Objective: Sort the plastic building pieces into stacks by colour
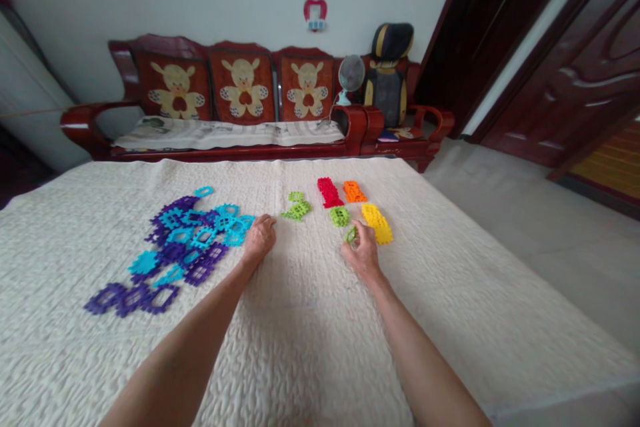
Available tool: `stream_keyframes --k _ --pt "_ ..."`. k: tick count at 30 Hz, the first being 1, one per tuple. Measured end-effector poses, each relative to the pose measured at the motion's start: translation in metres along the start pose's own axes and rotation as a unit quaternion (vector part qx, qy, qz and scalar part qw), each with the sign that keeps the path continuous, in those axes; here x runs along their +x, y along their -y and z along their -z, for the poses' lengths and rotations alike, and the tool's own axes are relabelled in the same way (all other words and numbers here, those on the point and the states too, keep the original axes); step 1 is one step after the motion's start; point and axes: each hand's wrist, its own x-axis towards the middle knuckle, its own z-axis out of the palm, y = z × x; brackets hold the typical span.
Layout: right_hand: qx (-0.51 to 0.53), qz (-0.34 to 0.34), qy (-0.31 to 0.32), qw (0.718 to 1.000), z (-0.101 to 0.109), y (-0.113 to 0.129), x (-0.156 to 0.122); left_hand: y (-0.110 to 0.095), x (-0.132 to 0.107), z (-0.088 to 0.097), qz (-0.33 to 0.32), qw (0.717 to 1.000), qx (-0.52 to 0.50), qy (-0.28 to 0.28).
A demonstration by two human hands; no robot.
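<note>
My right hand [364, 250] pinches a green interlocking plastic piece [351, 235] between thumb and fingers, just above the cloth. Beyond it lie a green stack [339, 216], a red stack [329, 193], an orange stack [354, 191] and a yellow stack [377, 223] of similar notched pieces. My left hand [261, 238] rests at the right edge of a spread of light blue pieces [234, 230] and purple pieces [203, 265]. Its fingers are curled closed, and whatever they may hold is hidden. Between the two hands, farther back, sit a few loose green pieces [298, 208].
A cream quilted cloth [320, 347] covers the table. Behind it stands a red wooden sofa [353, 130] with bear-patterned cushions [245, 90]. A small fan [351, 73] and a chair with a massage pad [387, 90] are at its right.
</note>
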Motion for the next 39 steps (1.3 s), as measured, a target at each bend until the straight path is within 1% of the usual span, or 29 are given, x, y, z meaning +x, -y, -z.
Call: stream_keyframes --k 3,6,10,13,16,20,23,27,30,33,36,39 --pt "0.019 0.013 -0.011 1.0 -0.004 -0.004 0.005 0.004 0.001 -0.005 -0.01 1.0 -0.009 -0.023" --pt "0.014 0.023 -0.023 0.999 -0.009 -0.012 0.006 0.006 0.001 -0.008 -0.015 0.999 -0.02 -0.037" --pt "-0.021 0.008 -0.005 1.0 -0.014 -0.022 0.003 0.007 0.002 -0.008 -0.025 0.998 -0.03 -0.048" --pt "-0.045 0.013 0.007 0.999 -0.016 -0.026 0.003 0.008 0.002 -0.008 -0.034 0.998 -0.029 -0.053" --pt "-0.059 0.016 0.025 0.998 -0.013 -0.026 0.004 0.009 0.001 -0.01 -0.033 0.997 -0.028 -0.057" --pt "-0.088 0.012 0.063 0.994 -0.009 -0.019 0.005 0.011 0.001 -0.012 -0.034 0.997 -0.038 -0.062" --pt "-0.119 0.042 0.082 0.989 -0.009 -0.015 0.004 0.013 0.002 -0.013 -0.023 0.996 -0.052 -0.066" --pt "-0.123 0.076 0.085 0.986 -0.01 -0.018 0.001 0.012 0.002 -0.011 -0.011 0.995 -0.074 -0.062" --pt "-0.125 0.085 0.084 0.985 -0.012 -0.021 0.001 0.011 -0.002 -0.006 -0.03 0.996 -0.073 -0.042" --pt "-0.135 0.088 0.09 0.983 -0.013 -0.022 0.002 0.013 -0.014 0.006 -0.092 0.994 -0.063 0.004" --pt "-0.147 0.086 0.096 0.981 -0.015 -0.022 0.001 0.023 -0.033 0.022 -0.147 0.987 -0.052 0.03" --pt "-0.158 0.083 0.093 0.98 -0.016 -0.021 0.001 0.037 -0.053 0.041 -0.174 0.983 -0.039 0.036"
